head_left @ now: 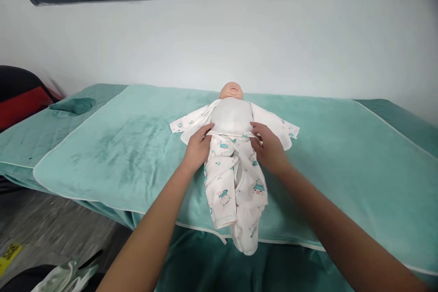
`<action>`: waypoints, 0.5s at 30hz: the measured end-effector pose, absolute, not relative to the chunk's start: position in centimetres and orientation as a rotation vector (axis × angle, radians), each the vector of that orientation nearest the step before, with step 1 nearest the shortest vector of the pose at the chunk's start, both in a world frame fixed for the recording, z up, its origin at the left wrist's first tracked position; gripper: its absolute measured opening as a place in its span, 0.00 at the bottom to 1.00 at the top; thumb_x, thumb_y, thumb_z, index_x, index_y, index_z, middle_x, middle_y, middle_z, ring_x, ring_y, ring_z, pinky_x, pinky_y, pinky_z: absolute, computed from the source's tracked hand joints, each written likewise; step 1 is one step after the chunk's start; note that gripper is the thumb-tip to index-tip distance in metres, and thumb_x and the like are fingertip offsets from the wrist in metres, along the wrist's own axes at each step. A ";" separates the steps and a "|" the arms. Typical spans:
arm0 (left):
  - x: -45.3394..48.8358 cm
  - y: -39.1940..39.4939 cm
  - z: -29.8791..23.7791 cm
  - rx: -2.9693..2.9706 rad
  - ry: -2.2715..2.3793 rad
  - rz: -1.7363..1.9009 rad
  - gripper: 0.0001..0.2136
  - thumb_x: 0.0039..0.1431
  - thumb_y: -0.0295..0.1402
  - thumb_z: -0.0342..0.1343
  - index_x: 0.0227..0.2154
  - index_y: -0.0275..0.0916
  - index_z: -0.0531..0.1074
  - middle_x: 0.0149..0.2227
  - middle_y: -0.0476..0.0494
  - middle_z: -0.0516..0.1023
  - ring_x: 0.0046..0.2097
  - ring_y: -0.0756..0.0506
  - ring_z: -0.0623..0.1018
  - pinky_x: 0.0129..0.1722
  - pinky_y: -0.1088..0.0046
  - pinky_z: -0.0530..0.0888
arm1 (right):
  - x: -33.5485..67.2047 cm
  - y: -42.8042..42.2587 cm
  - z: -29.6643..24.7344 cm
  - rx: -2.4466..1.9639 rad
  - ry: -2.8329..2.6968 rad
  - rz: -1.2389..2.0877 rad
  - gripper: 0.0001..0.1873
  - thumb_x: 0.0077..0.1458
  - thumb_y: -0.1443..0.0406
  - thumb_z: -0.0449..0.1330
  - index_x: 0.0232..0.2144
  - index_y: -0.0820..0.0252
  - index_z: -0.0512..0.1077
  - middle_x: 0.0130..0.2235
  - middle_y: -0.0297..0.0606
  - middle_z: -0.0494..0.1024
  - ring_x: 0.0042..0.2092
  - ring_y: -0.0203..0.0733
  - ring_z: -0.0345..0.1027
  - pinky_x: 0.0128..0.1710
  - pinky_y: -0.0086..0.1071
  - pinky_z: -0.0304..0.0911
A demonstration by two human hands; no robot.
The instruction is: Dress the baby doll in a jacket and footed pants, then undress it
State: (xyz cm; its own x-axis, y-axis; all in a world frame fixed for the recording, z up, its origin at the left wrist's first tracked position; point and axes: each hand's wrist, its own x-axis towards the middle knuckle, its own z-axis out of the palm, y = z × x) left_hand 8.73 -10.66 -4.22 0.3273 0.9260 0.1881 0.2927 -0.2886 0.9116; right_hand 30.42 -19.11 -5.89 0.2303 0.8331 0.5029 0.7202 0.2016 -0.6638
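A baby doll [232, 116] lies on its back, its head toward the wall and its pale torso bare. Its white printed jacket [270, 123] is spread open at both sides, with the sleeves stretched outward. White printed baby pants [222, 182] cover the lower body; one leg reaches over the bed's near edge. My left hand [199, 148] pinches one side of the pants' waistband, thumb and fingers closed on it. At the opposite side my right hand [268, 148] grips the waistband the same way. The waistband sits across the doll's belly between them.
A teal padded mat [112, 155] with white piping covers the bed against a white wall [212, 41]. At the left stands a black and red chair [23, 105]. Bunched pale cloth [66, 278] lies at lower left, near a yellow floor marking [9, 255].
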 end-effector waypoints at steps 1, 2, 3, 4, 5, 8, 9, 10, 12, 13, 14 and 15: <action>8.9 -10.2 -4.3 1.776 1.102 0.988 0.18 0.59 0.28 0.48 0.50 0.40 0.75 0.54 0.45 0.78 0.56 0.44 0.75 0.61 0.65 0.68 | 30.5 -18.7 -5.8 -1.584 -1.466 0.171 0.04 0.57 0.64 0.52 0.36 0.54 0.65 0.51 0.45 0.75 0.50 0.51 0.69 0.46 0.44 0.65; 9.1 -9.7 -4.3 1.775 1.114 1.005 0.17 0.59 0.28 0.48 0.47 0.40 0.77 0.51 0.45 0.80 0.54 0.44 0.76 0.59 0.66 0.69 | 30.7 -18.3 -5.5 -1.629 -1.408 0.174 0.04 0.57 0.63 0.52 0.36 0.53 0.66 0.45 0.42 0.77 0.45 0.49 0.71 0.43 0.42 0.65; 9.4 -9.0 -4.4 1.769 1.124 1.026 0.15 0.59 0.28 0.49 0.44 0.40 0.77 0.48 0.46 0.81 0.51 0.44 0.77 0.57 0.66 0.70 | 31.0 -17.7 -5.2 -1.671 -1.347 0.164 0.04 0.57 0.63 0.53 0.36 0.53 0.66 0.38 0.39 0.78 0.40 0.48 0.70 0.39 0.40 0.64; 9.6 -8.3 -4.5 1.758 1.134 1.050 0.13 0.58 0.29 0.49 0.41 0.40 0.77 0.45 0.46 0.81 0.49 0.44 0.77 0.55 0.67 0.71 | 31.4 -16.9 -4.8 -1.705 -1.295 0.163 0.04 0.56 0.63 0.54 0.35 0.53 0.66 0.32 0.35 0.76 0.35 0.46 0.69 0.35 0.38 0.63; 9.9 -7.5 -4.5 1.740 1.143 1.070 0.11 0.58 0.29 0.50 0.38 0.40 0.77 0.42 0.47 0.81 0.47 0.45 0.77 0.53 0.68 0.71 | 31.8 -16.0 -4.4 -1.723 -1.253 0.180 0.03 0.55 0.62 0.55 0.35 0.52 0.66 0.27 0.32 0.72 0.30 0.44 0.66 0.32 0.36 0.60; 10.7 -5.3 -4.9 1.629 1.160 1.073 0.09 0.56 0.31 0.53 0.38 0.40 0.76 0.34 0.48 0.79 0.40 0.45 0.76 0.44 0.69 0.73 | 32.6 -13.2 -4.0 -1.668 -1.141 0.337 0.07 0.53 0.59 0.58 0.34 0.52 0.66 0.22 0.28 0.66 0.24 0.39 0.59 0.26 0.33 0.55; 10.9 -4.8 -5.1 1.590 1.165 1.061 0.09 0.56 0.32 0.54 0.38 0.39 0.75 0.31 0.49 0.78 0.38 0.45 0.75 0.42 0.70 0.73 | 32.6 -12.5 -4.1 -1.633 -1.099 0.386 0.08 0.53 0.58 0.59 0.34 0.52 0.66 0.22 0.28 0.66 0.25 0.39 0.59 0.26 0.33 0.55; 11.1 -4.4 -5.3 1.563 1.169 1.049 0.09 0.56 0.33 0.55 0.38 0.39 0.75 0.30 0.49 0.77 0.36 0.46 0.75 0.40 0.70 0.72 | 32.6 -11.9 -4.4 -1.601 -1.055 0.421 0.10 0.52 0.56 0.60 0.34 0.53 0.66 0.23 0.29 0.67 0.26 0.39 0.60 0.26 0.33 0.56; 11.3 -4.0 -5.8 1.545 1.172 1.055 0.08 0.56 0.34 0.56 0.38 0.39 0.74 0.30 0.50 0.76 0.36 0.46 0.74 0.39 0.71 0.72 | 32.4 -11.5 -5.1 -1.559 -0.999 0.461 0.13 0.52 0.54 0.61 0.34 0.53 0.66 0.26 0.31 0.69 0.28 0.39 0.61 0.28 0.33 0.57; 11.3 -4.0 -6.0 1.550 1.171 1.065 0.08 0.55 0.35 0.57 0.37 0.39 0.74 0.31 0.49 0.76 0.36 0.46 0.74 0.40 0.71 0.71 | 32.3 -11.6 -5.5 -1.548 -0.999 0.464 0.13 0.52 0.53 0.61 0.34 0.54 0.67 0.27 0.31 0.70 0.30 0.40 0.62 0.29 0.33 0.58; 11.3 -4.0 -6.2 1.555 1.167 1.076 0.09 0.55 0.36 0.57 0.37 0.40 0.74 0.32 0.49 0.77 0.37 0.47 0.74 0.41 0.71 0.71 | 32.4 -11.8 -5.8 -1.543 -1.017 0.458 0.14 0.52 0.52 0.62 0.34 0.54 0.68 0.28 0.32 0.70 0.31 0.40 0.63 0.31 0.33 0.59; 11.2 -4.0 -6.4 1.555 1.161 1.084 0.09 0.55 0.36 0.58 0.37 0.40 0.74 0.33 0.49 0.77 0.38 0.46 0.74 0.42 0.71 0.71 | 32.5 -12.1 -6.0 -1.542 -1.049 0.445 0.14 0.52 0.52 0.62 0.34 0.54 0.68 0.30 0.33 0.71 0.32 0.40 0.64 0.33 0.34 0.61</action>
State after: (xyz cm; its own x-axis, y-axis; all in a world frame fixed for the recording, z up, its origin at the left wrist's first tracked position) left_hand 11.23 -4.05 -6.45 0.1798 0.9747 0.1330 0.1996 -0.1686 0.9653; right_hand 32.50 -12.05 -5.98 0.5268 0.8078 0.2644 0.3713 0.0612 -0.9265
